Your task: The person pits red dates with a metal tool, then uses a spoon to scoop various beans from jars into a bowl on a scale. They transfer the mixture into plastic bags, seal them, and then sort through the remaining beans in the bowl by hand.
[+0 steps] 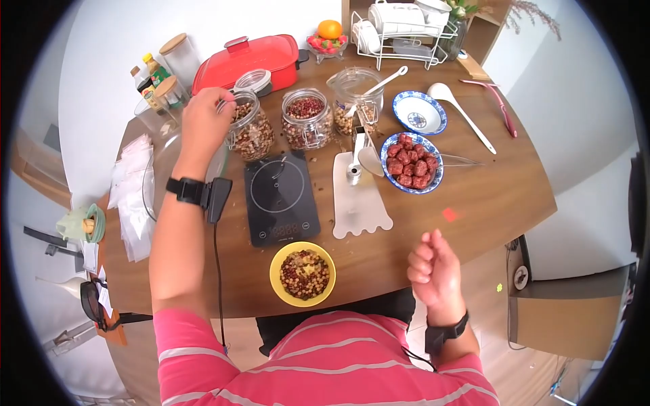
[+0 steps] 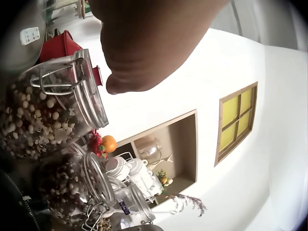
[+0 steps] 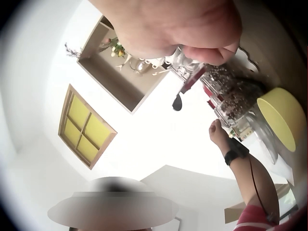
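My left hand [image 1: 206,120] is raised at the mouth of the leftmost glass jar [image 1: 252,135], its fingers bent over the rim. Whether those fingertips pinch anything I cannot tell. Mixed beans and grains fill this clip-top jar [image 2: 45,108], whose lid [image 1: 254,82] is tipped back. My right hand [image 1: 435,269] hovers by the table's front edge, loosely curled and holding nothing. Between the arms, near that edge, sits a yellow bowl [image 1: 275,284] of mixed beans. Behind it lies a black digital scale [image 1: 281,193] with nothing on its plate.
Two more open jars, a middle one [image 1: 308,125] and a right one [image 1: 359,91], stand alongside. A grey scalloped board [image 1: 359,210], a patterned bowl [image 1: 391,183] of red dates, another patterned bowl [image 1: 423,115] and a white ladle [image 1: 464,118] lie to the right. Plastic bags [image 1: 132,196] lie left.
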Available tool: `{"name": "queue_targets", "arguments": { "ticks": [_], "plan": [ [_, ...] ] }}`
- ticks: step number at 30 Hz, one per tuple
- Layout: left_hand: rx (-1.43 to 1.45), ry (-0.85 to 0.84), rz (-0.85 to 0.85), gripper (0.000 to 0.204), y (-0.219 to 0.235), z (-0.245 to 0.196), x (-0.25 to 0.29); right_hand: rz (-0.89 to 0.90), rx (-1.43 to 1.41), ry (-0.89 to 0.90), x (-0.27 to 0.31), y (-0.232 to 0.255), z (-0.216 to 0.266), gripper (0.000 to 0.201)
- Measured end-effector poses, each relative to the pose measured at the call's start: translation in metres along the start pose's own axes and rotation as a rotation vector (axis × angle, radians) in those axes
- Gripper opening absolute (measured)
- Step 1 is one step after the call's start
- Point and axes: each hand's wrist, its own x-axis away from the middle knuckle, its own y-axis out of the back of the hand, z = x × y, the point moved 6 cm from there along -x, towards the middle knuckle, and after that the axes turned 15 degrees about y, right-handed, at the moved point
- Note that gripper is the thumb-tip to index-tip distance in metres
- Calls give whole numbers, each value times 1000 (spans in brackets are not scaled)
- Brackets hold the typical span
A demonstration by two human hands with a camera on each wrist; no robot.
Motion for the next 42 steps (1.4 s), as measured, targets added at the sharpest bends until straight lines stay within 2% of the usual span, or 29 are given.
{"name": "queue_targets", "arguments": {
  "ticks": [2, 4, 6, 8, 10, 12, 14, 15, 16, 17, 18, 19, 20, 21, 22, 24, 25, 27, 28, 30, 31, 32, 34, 37, 38, 39, 40, 41, 42],
  "plan": [
    [257, 145, -37, 16, 22, -2, 20, 25, 119, 30, -15, -26, 25, 35],
    [360, 336, -17, 12, 44, -6, 59, 156, 255, 120, -38, -68, 52, 37],
    [643, 509, 66, 8, 45, 13, 114, 269, 377, 177, -71, -115, 79, 39],
    [789, 698, 278, 5, 45, 12, 175, 468, 769, 312, -108, -171, 103, 38],
    [871, 890, 413, 5, 37, 5, 234, 578, 1100, 408, -149, -220, 110, 38],
    [791, 1039, 540, 12, 30, -2, 282, 617, 1672, 668, -174, -268, 104, 31],
    [572, 837, 562, 24, 30, -14, 304, 1023, 1935, 1152, -255, -280, 97, 35],
    [557, 907, 587, 24, 35, -21, 312, 949, 2157, 1060, -276, -280, 90, 32],
    [429, 790, 595, 24, 44, -37, 300, 865, 2379, 986, -284, -290, 86, 30],
    [311, 655, 596, 23, 46, -47, 292, 771, 2451, 993, -271, -294, 74, 27],
    [313, 681, 604, 23, 42, -45, 296, 664, 2523, 1010, -258, -295, 63, 26],
    [272, 646, 577, 24, 40, -44, 296, 738, 2590, 1009, -268, -290, 61, 27],
    [231, 602, 549, 24, 39, -45, 295, 747, 2596, 1000, -295, -280, 72, 27],
    [271, 672, 603, 19, 39, -43, 293, 847, 2594, 949, -331, -266, 81, 26],
    [274, 673, 603, 19, 44, -43, 288, 944, 2588, 898, -331, -267, 72, 25],
    [397, 874, 674, 16, 51, -30, 291, 974, 2568, 892, -319, -263, 73, 22],
    [399, 881, 674, 16, 53, -23, 293, 1007, 2543, 886, -311, -265, 68, 20],
    [696, 931, 656, 12, 50, -14, 299, 1029, 2560, 817, -316, -263, 65, 19],
    [701, 943, 649, 12, 43, -11, 303, 1052, 2573, 758, -318, -265, 61, 18],
    [1124, 983, 640, 18, 22, -15, 304, 1076, 2554, 767, -310, -267, 54, 18],
    [1210, 1038, 696, 20, 23, -15, 304, 1078, 2533, 767, -304, -269, 54, 19],
    [1218, 1030, 695, 20, 28, -14, 299, 1073, 2541, 774, -300, -273, 56, 19],
    [1306, 1183, 757, 23, 35, -12, 302, 1070, 2503, 701, -296, -271, 52, 23],
    [1361, 1166, 716, 28, 39, -10, 306, 1127, 2570, 732, -294, -280, 50, 25],
    [1388, 1150, 699, 31, 41, -9, 305, 1095, 2516, 821, -291, -289, 60, 27],
    [1388, 1152, 692, 31, 44, -7, 307, 1064, 2460, 904, -285, -299, 75, 28],
    [1398, 1148, 708, 32, 48, -4, 311, 1111, 2429, 1033, -278, -314, 95, 31],
    [1407, 1148, 720, 34, 49, -2, 314, 921, 2223, 918, -232, -335, 102, 34],
    [1410, 1158, 707, 34, 52, 1, 315, 1099, 1926, 1036, -158, -353, 91, 25]
  ]
}}
